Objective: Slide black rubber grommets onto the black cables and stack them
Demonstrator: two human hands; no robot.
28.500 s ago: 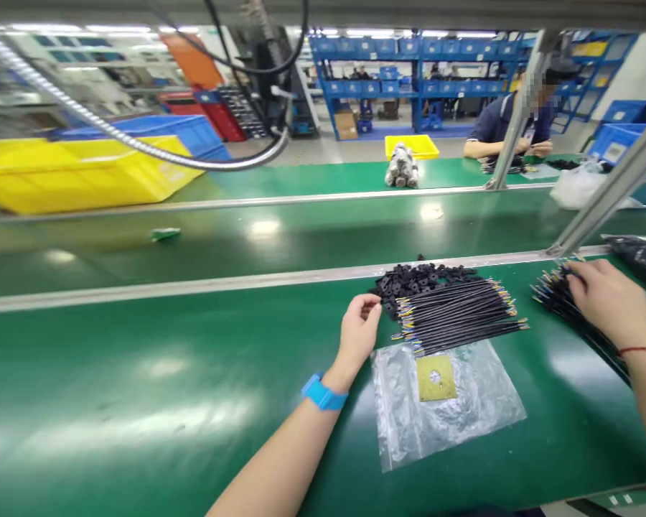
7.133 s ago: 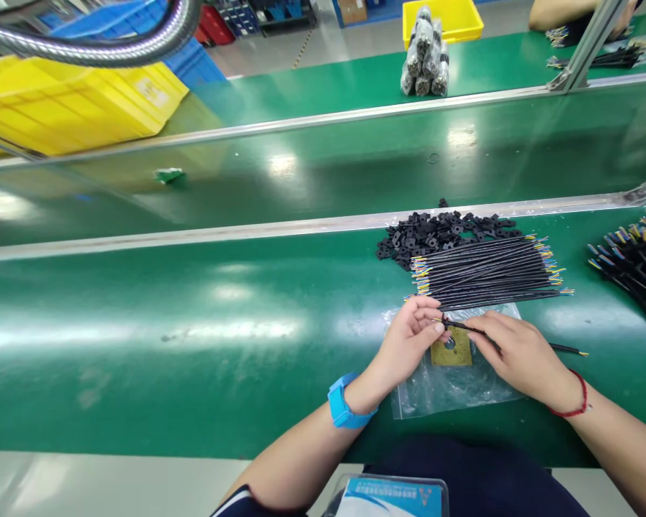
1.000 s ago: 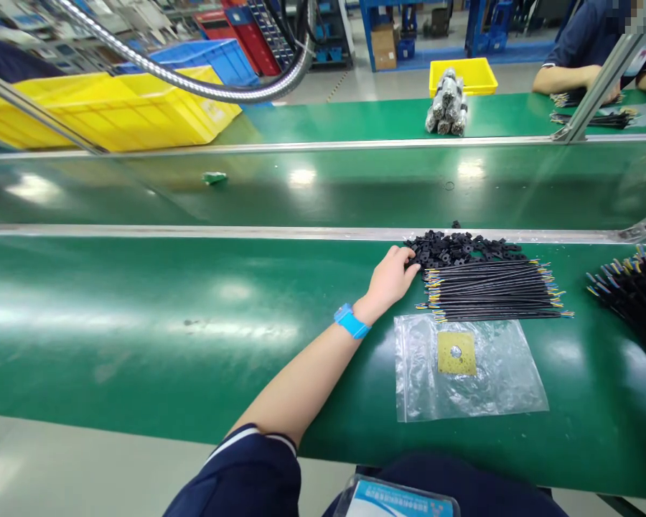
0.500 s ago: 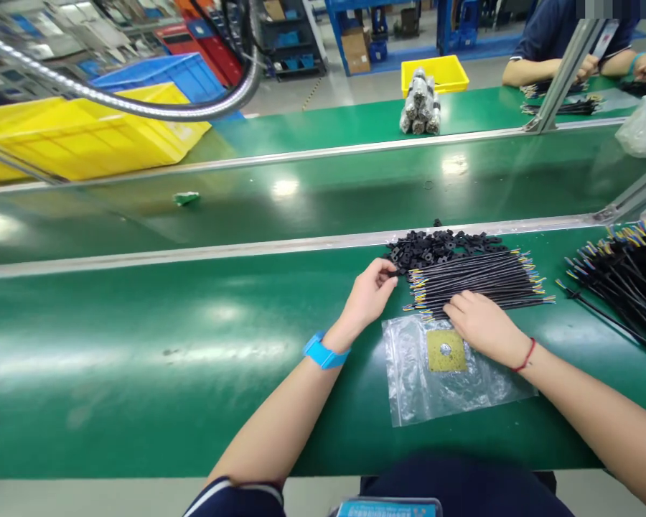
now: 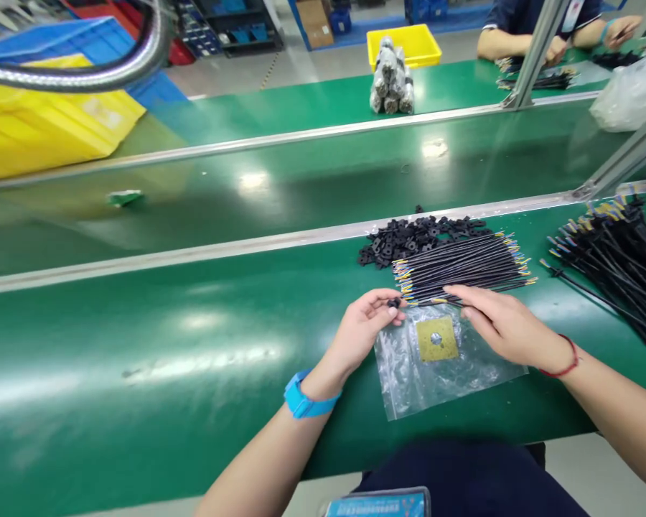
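Observation:
My left hand point(image 5: 364, 327) pinches a small black plastic piece point(image 5: 394, 303) by the left ends of the cables. My right hand point(image 5: 509, 327) closes around a black cable point(image 5: 436, 301) at the near side of a flat bundle of short black cables point(image 5: 457, 267) with blue and yellow wire ends. Part of this cable is hidden under the fingers. Behind the bundle lies a pile of black plastic pieces point(image 5: 398, 240). Below both hands, a clear plastic bag point(image 5: 409, 391) lies flat, with a yellowish square plate point(image 5: 428, 352) with a round hole on or in it.
More black cables point(image 5: 624, 251) are heaped at the right, one lying apart. A metal rail point(image 5: 280, 245) runs behind the work. Across the bench stand wrapped rolls point(image 5: 392, 82), a yellow bin point(image 5: 428, 44) and a co-worker's arms point(image 5: 517, 47). Larger yellow bins point(image 5: 48, 118) are at the left.
My left hand has drawn back from the black pile with a small piece. My right hand has shifted right, its fingers now straighter over the near cable. The view has moved slightly.

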